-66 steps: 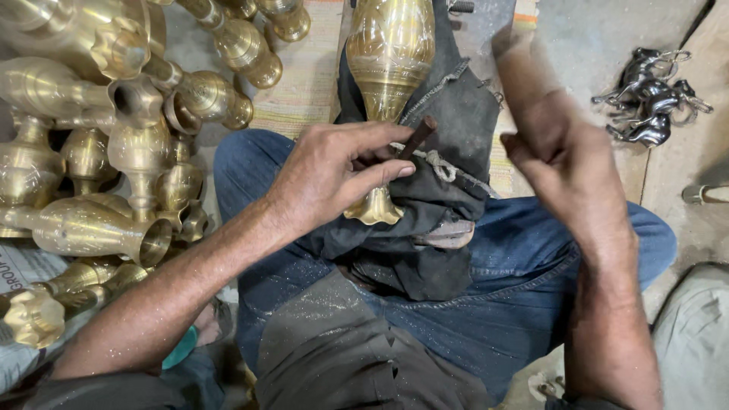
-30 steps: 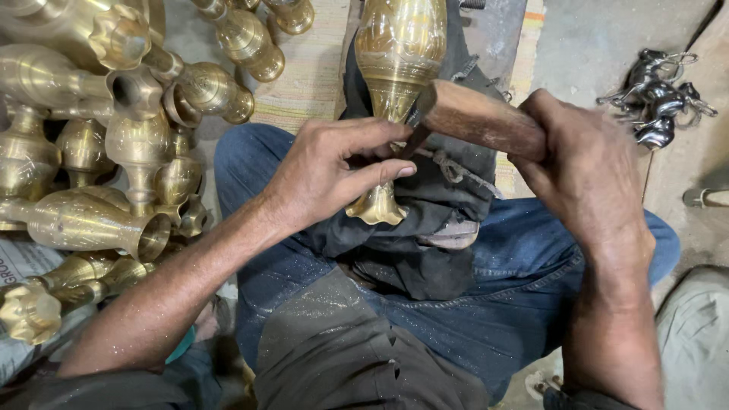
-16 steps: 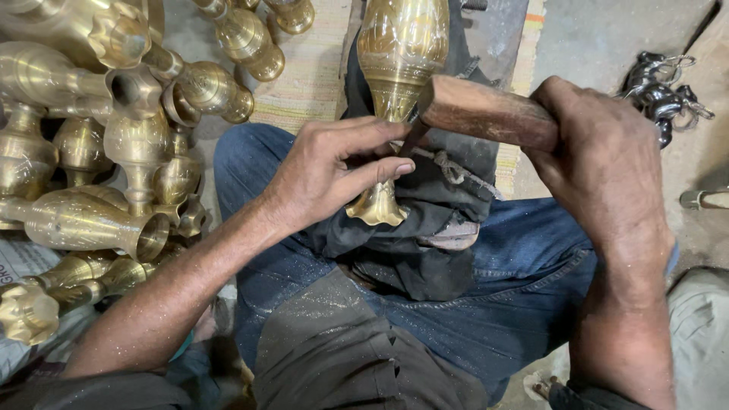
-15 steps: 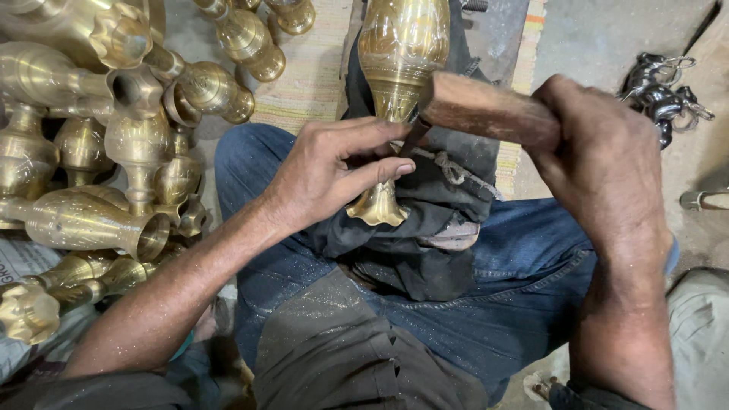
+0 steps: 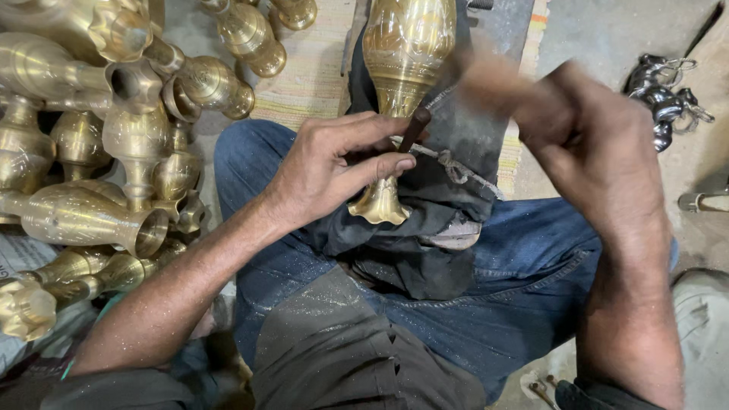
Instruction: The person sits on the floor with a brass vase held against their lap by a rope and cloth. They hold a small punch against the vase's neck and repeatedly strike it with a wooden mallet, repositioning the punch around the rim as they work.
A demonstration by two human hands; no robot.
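A brass vase (image 5: 406, 53) lies on a dark cloth (image 5: 425, 228) over my lap, its flared foot toward me. My left hand (image 5: 334, 163) rests across the vase's stem and pinches a thin dark chisel (image 5: 414, 127) against the metal. My right hand (image 5: 588, 144) is raised at the right, shut on a wooden mallet (image 5: 490, 80) that is blurred with motion just above the chisel's top.
Several brass vases (image 5: 99, 152) lie heaped at the left, more at the top (image 5: 250, 38). A woven mat (image 5: 311, 68) covers the floor beyond my knees. A small pile of silvery metal pieces (image 5: 664, 95) sits at the upper right on grey floor.
The right hand swung the mallet down onto the chisel, held it there, and has now lifted it slightly, blurred. The left hand and vase stayed put.
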